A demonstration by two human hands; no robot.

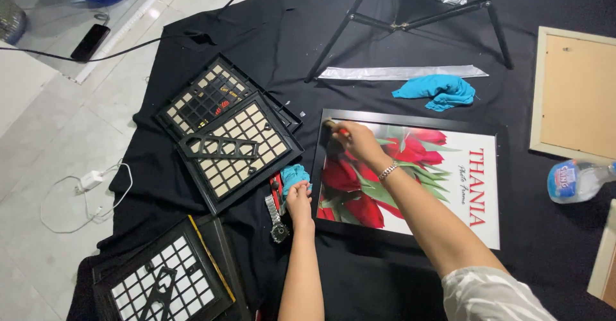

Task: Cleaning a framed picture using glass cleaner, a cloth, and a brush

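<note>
Head view looks straight down on a black cloth [385, 32] spread over a pale tiled floor [45, 141], its fabric matte and softly creased. Lying flat on the cloth is a rectangular picture frame [410, 119] with a thin black border, holding a glossy print of red tulips and green leaves beside a white panel with lettering. The right hand [358, 143] rests on the upper left corner of this frame, fingers curled around a small tool with a red part [339, 128]; what kind of tool it is cannot be told. A metal link bracelet [387, 171] circles that wrist. The left hand [298, 199] sits just beside the frame's left edge, clenched on a small wad of turquoise cloth [294, 173]. Touching that hand's outer side lies a steel wristwatch [276, 221], with a red-handled tool [275, 189] next to it.

To the left lie several square black frames with grid-patterned backs [240, 148], overlapping one another, and another pair near the bottom left corner [163, 279]. Above the tulip picture a crumpled turquoise rag [439, 91] sits under a long, flat silvery strip [401, 72]. Black tripod legs [398, 23] stand on the cloth at the top. At the right edge are a pale wooden frame with a brown board back [574, 93] and a clear plastic bottle with a blue label [574, 180] lying on its side. A dark phone [90, 42] and a white charger with cable [90, 181] lie on the tiles.
</note>
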